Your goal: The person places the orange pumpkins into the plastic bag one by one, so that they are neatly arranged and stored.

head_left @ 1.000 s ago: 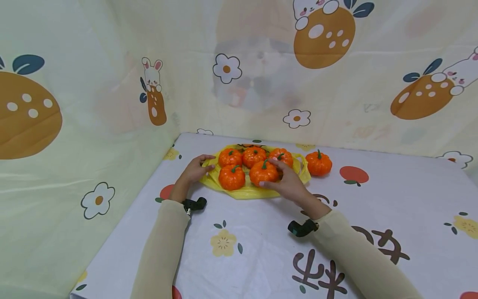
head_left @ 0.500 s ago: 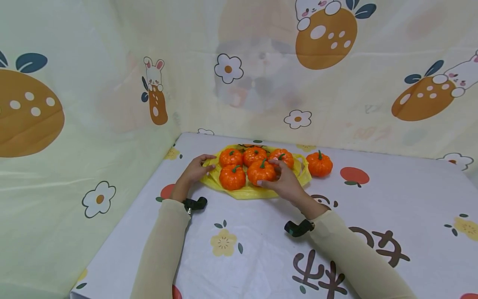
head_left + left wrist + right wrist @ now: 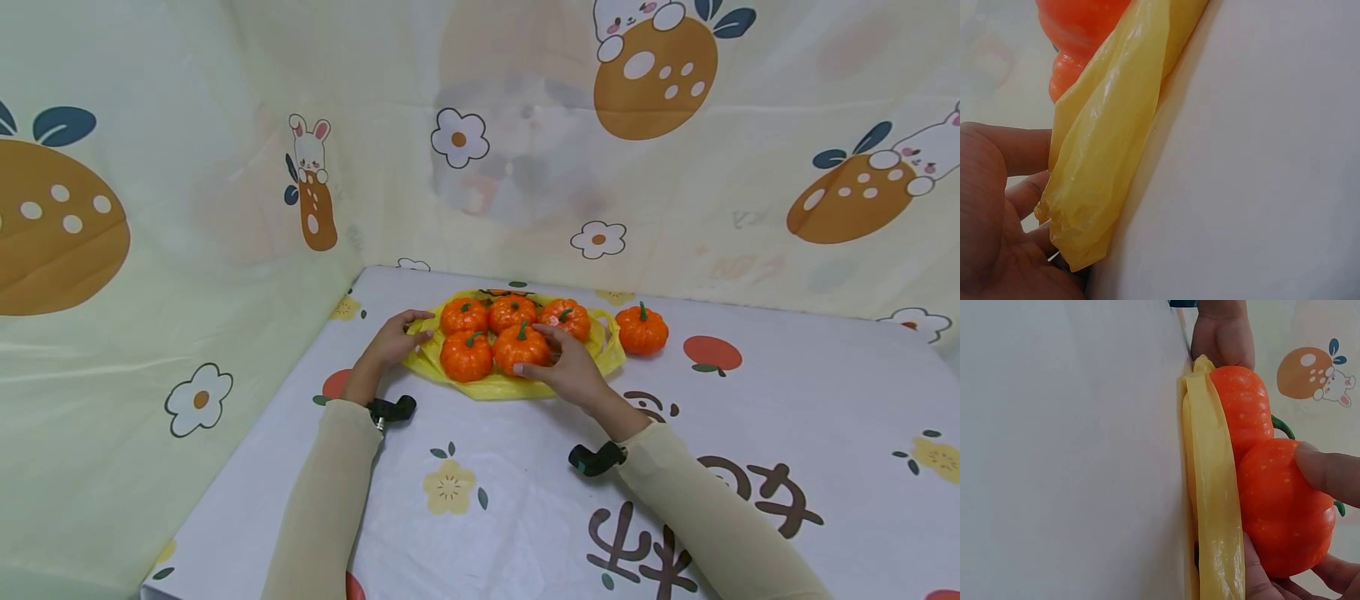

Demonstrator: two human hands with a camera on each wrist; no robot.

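A yellow plastic bag (image 3: pixel 495 387) lies spread on the table with several small orange pumpkins on it. My right hand (image 3: pixel 573 371) grips the front right pumpkin (image 3: pixel 517 350), thumb on the near side and fingers on the far side. In the right wrist view this pumpkin (image 3: pixel 1288 509) sits against its neighbour (image 3: pixel 1244 403), above the bag's folded edge (image 3: pixel 1216 487). My left hand (image 3: pixel 393 340) rests at the bag's left end, thumb and index finger apart. In the left wrist view its fingertips are hidden behind the crumpled yellow plastic (image 3: pixel 1100 150).
One loose pumpkin (image 3: pixel 641 329) stands on the table just right of the bag. A white printed cloth (image 3: pixel 517 483) covers the table. Patterned fabric walls (image 3: pixel 525 192) rise behind it and on the left. Dark wrist cameras (image 3: pixel 597 459) stick out below both hands.
My right hand has moved slightly left with the pumpkin, bringing it close beside the front left one. The left hand and the bag have stayed in place.
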